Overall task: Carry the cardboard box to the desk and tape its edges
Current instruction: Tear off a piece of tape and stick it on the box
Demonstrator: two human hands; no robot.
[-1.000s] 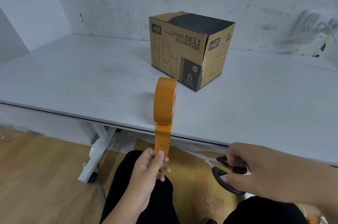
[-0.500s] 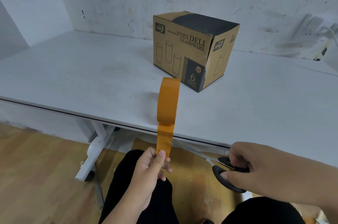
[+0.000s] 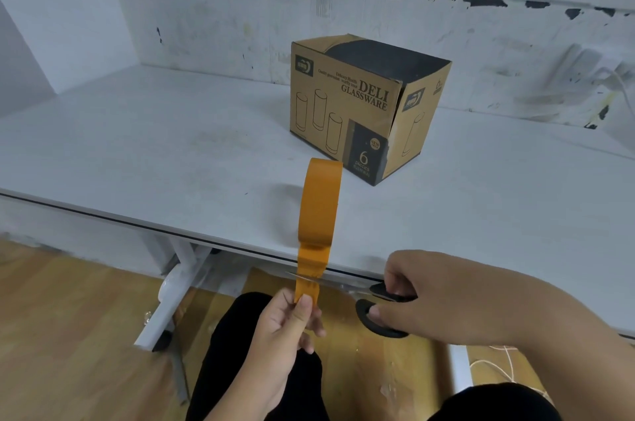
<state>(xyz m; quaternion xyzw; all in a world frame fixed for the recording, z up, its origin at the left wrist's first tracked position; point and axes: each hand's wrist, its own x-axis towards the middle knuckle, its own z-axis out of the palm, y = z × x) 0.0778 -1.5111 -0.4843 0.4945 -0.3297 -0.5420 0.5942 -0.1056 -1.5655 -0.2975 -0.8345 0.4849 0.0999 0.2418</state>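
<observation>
A brown cardboard box point(image 3: 364, 111) printed "DELI GLASSWARE" stands on the white desk point(image 3: 171, 162), near its back wall. An orange tape roll point(image 3: 321, 200) stands on edge at the desk's front, a strip pulled down from it. My left hand point(image 3: 287, 321) pinches the free end of that strip below the desk edge. My right hand point(image 3: 443, 296) grips black-handled scissors point(image 3: 378, 303), whose blades reach left and meet the strip just above my left fingers.
The desk's white metal leg point(image 3: 175, 286) stands at the left over a wooden floor point(image 3: 68, 334). My dark-trousered legs fill the bottom of the view. A white cable point(image 3: 501, 365) lies on the floor at lower right. A scuffed white wall backs the desk.
The scissor blades have moved left and now reach across the tape strip. My left hand keeps its pinch on the strip's end. The view has shifted slightly.
</observation>
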